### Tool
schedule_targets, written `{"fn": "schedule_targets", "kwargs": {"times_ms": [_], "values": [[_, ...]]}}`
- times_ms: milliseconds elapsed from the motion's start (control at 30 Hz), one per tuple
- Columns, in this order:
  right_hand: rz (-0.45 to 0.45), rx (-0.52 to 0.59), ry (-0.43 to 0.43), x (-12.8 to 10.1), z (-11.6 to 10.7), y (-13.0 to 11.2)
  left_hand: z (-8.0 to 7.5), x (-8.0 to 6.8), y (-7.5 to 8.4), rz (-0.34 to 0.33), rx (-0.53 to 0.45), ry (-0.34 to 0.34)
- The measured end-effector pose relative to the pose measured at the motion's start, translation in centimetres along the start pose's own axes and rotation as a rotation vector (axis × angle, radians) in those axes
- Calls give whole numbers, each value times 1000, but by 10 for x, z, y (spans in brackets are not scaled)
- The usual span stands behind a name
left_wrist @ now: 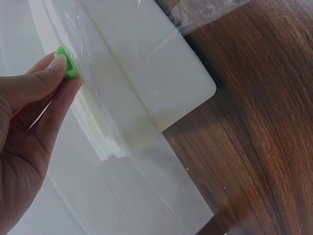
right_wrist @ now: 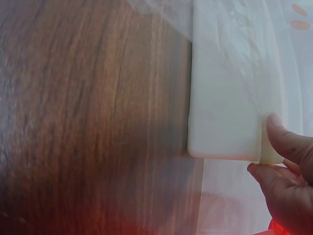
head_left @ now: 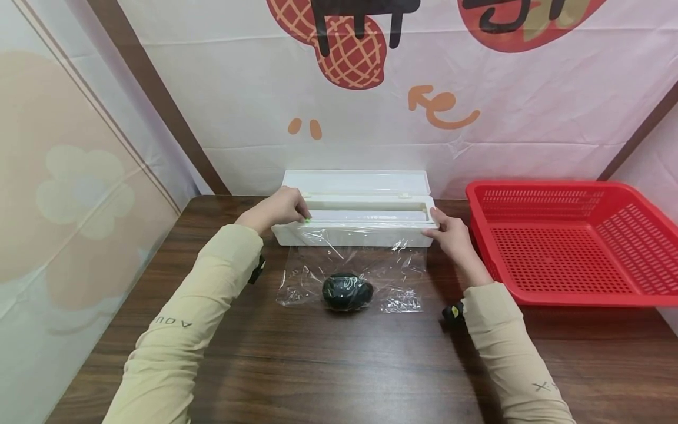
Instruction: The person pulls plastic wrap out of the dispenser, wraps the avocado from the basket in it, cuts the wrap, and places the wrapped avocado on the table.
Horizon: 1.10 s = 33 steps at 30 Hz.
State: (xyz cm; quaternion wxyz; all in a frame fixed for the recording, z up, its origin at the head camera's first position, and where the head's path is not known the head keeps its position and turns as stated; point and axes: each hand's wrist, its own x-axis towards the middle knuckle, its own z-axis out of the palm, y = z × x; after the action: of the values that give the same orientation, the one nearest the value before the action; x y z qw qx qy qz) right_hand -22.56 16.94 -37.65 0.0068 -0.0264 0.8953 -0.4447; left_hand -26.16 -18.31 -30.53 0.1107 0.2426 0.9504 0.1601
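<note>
A white cling-film dispenser box [head_left: 355,227] lies open at the back of the wooden table [head_left: 328,365]. A sheet of clear film [head_left: 349,268] runs from it toward me, and a dark avocado [head_left: 346,291] sits on the film. My left hand [head_left: 283,207] pinches the small green slider cutter [left_wrist: 66,62] at the box's left end [left_wrist: 146,93]. My right hand [head_left: 450,232] grips the box's right end [right_wrist: 222,122], thumb on its top edge.
A red perforated plastic basket [head_left: 574,241] stands at the right of the table, close to my right hand. A printed cloth backdrop [head_left: 371,88] hangs right behind the box. Bare wooden tabletop stretches in front of the avocado.
</note>
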Motion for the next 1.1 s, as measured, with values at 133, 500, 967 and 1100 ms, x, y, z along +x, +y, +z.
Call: {"fn": "schedule_targets", "kwargs": {"times_ms": [133,500,967,1100], "values": [[10,11,-3,0,0,-1,-1,-2,-1,0,-4,-3],[18,18,-2,-1,-1,-2,-2,-4,-5,-17,17,-5],[20,16,2,1,0,1,-1,-8,-12,-24,19,9],[19,12,5,2,0,2,-1,-8,-15,-30,7,14]]}}
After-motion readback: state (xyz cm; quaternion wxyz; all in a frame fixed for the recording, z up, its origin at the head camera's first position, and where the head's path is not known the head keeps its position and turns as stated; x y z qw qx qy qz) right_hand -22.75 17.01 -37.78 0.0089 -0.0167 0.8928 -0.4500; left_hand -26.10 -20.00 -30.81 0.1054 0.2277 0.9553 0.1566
